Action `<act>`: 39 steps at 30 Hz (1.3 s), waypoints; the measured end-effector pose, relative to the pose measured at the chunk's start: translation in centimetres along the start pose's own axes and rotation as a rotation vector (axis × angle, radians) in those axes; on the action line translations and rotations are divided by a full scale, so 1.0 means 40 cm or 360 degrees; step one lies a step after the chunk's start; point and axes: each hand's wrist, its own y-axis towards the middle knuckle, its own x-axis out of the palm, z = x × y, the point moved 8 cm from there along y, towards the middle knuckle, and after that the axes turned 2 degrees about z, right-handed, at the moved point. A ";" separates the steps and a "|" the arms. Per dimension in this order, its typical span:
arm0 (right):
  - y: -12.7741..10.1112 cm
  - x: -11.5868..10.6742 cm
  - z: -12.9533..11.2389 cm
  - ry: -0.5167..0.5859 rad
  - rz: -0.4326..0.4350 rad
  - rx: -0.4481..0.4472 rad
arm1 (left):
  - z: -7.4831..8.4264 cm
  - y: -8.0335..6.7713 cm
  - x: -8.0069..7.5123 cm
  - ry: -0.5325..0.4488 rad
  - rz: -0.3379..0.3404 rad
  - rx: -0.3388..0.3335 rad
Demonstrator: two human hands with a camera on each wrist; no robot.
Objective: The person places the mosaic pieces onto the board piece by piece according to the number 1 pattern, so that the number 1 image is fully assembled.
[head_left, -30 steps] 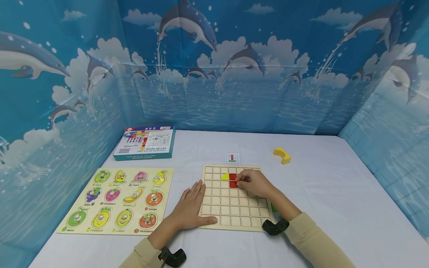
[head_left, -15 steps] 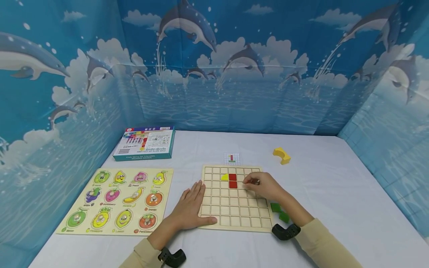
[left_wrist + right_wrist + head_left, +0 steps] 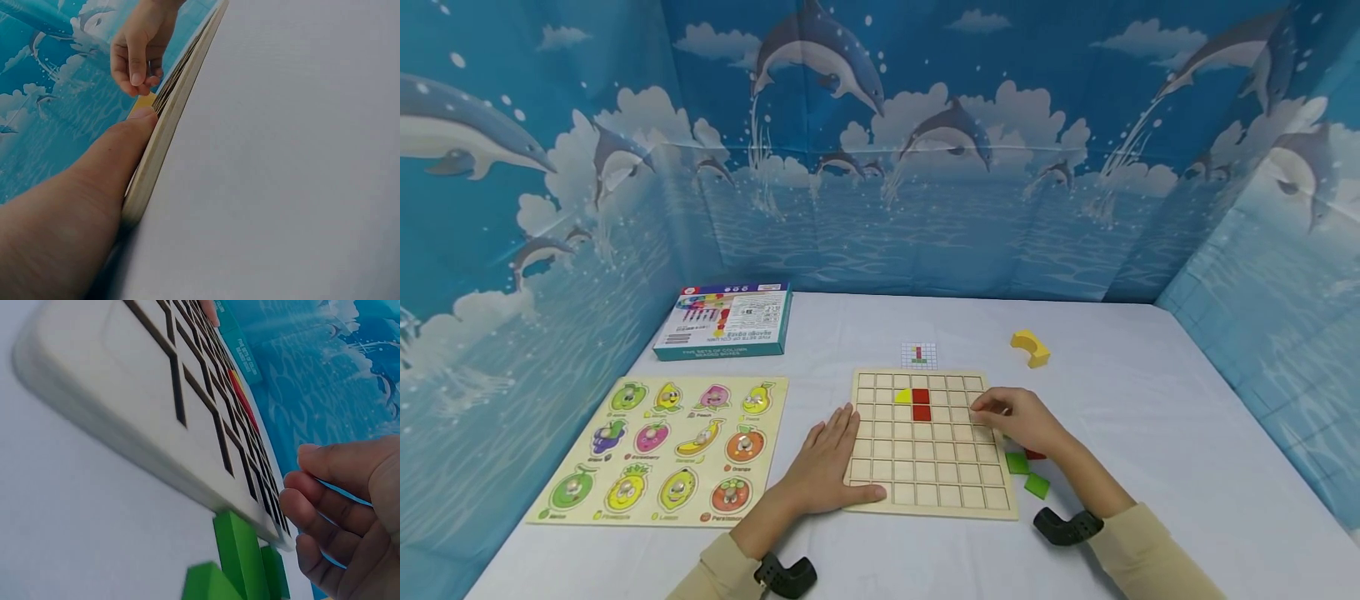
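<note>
A wooden grid board [image 3: 925,468] lies on the white cloth. Two red square tiles [image 3: 921,412] sit in its cells, one below the other, beside a yellow curved-edge piece [image 3: 903,397]. My left hand [image 3: 822,467] rests at the board's left side, fingers straight and thumb over the near edge. My right hand [image 3: 1021,421] hovers over the board's right edge, fingers loosely bent; the right wrist view shows nothing in its grasp [image 3: 350,519]. Below that hand lie green blocks [image 3: 1017,463] and a partly hidden red block [image 3: 1035,455], just right of the board.
A small pattern card [image 3: 919,356] lies behind the board, showing a red bar over a green one. A yellow arch block [image 3: 1032,348] stands at back right. To the left are a fruit puzzle board [image 3: 655,450] and a flat box [image 3: 726,321].
My right hand has moved away from the red tiles, rightward to the board's right edge. The green and red blocks beside the board have come into sight. My left hand has stayed put.
</note>
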 end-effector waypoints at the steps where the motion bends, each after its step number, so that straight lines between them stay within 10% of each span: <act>1: -0.003 -0.005 0.004 0.0003 0.0003 0.0012 | 0.000 0.000 0.000 -0.0001 0.0001 0.0000; 39: -0.098 -0.095 0.155 -0.0112 0.0002 0.0232 | 0.005 -0.001 -0.005 -0.0039 -0.0008 -0.0004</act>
